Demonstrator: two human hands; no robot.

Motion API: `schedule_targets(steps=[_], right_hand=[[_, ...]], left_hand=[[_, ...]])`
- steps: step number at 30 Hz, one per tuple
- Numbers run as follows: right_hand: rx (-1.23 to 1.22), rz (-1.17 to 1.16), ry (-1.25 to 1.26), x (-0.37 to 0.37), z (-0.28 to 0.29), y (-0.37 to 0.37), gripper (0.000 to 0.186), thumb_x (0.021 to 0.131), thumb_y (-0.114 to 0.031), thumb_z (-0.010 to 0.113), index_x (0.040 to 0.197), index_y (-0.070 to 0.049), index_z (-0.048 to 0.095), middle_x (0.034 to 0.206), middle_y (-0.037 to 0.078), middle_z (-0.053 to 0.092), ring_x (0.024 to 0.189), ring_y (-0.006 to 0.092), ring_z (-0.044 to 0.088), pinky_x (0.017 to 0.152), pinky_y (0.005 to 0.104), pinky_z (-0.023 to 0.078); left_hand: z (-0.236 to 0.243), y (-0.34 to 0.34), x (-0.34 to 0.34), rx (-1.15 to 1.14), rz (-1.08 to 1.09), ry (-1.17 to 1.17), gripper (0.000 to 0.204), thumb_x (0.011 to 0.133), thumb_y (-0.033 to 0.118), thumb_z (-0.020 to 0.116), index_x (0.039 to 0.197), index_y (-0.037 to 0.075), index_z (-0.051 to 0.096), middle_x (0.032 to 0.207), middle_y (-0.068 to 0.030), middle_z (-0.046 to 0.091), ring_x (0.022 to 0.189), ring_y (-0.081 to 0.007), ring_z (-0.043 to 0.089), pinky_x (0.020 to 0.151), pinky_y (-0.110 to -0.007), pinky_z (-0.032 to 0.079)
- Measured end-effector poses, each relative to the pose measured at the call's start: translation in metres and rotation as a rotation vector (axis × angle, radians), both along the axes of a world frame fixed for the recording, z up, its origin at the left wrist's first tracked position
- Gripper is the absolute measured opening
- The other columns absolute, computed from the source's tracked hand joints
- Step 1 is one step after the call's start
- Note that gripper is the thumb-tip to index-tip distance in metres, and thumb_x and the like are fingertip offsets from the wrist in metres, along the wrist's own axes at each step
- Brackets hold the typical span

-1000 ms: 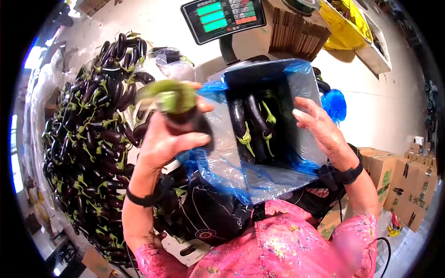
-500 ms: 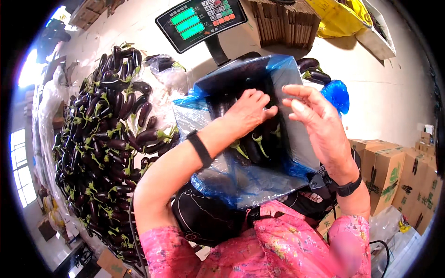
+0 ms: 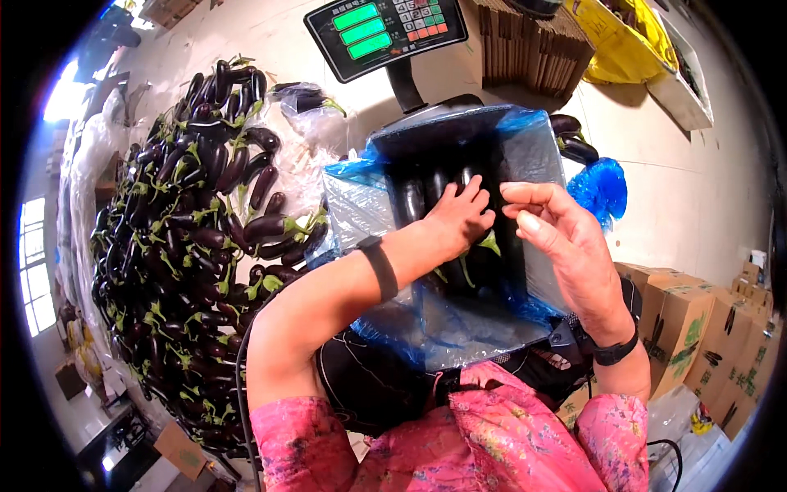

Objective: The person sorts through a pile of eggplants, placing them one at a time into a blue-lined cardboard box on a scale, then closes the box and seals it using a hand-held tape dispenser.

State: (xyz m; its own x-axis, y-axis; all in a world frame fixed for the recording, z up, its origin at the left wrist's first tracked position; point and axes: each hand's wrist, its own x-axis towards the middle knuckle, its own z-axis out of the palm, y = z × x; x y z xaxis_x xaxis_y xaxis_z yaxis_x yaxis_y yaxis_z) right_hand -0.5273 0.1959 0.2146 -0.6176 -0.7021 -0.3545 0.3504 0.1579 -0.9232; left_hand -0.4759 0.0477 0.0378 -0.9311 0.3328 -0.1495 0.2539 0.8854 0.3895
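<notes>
In front of me stands a box point(image 3: 537, 164) lined with clear and blue plastic film, its edges draped over. Several dark purple eggplants point(image 3: 411, 201) lie side by side in it, some with green stems toward me. My left hand point(image 3: 461, 220) reaches into the box, fingers spread over the eggplants; it grips none of them. Above the box's right side hovers my right hand point(image 3: 561, 246), its fingers bent and thumb apart, with nothing in it. Dark bands circle both of my wrists.
A large heap of eggplants point(image 3: 197, 238) covers the floor at left. Behind the box rises a scale display point(image 3: 385, 37). Flattened cardboard point(image 3: 533, 53) stands at the back, a blue plastic bundle point(image 3: 598, 193) beside loose eggplants point(image 3: 578, 148) at right, and cartons point(image 3: 672, 328) at lower right.
My left hand has opened out, its fingers now spread over the eggplants. My right hand stays nearly in place, its fingers a little more bent. The view has shifted slightly.
</notes>
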Motion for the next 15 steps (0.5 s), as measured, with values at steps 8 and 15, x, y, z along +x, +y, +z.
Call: schedule_targets(steps=[8,15], right_hand=[[0.048,0.045,0.084,-0.002,-0.002,-0.004,0.028,0.092,-0.012,0.058,0.117,-0.001,0.054,0.109,0.003,0.058,0.1,0.0092,0.053,0.086,0.0233,0.043],[0.221,0.175,0.239,0.007,-0.007,-0.014,0.032,0.089,-0.011,0.058,0.119,-0.001,0.055,0.117,0.006,0.055,0.107,0.0153,0.052,0.093,0.0294,0.041]], left_hand=[[0.074,-0.018,0.017,0.036,-0.057,-0.317,0.043,0.08,0.012,0.057,0.122,0.006,0.055,0.118,-0.0177,0.053,0.114,-0.0393,0.049,0.09,-0.045,0.045],[0.136,-0.137,0.129,0.9,0.532,-0.253,0.031,0.085,0.015,0.062,0.112,-0.001,0.06,0.101,-0.0086,0.066,0.095,-0.0172,0.061,0.087,-0.03,0.047]])
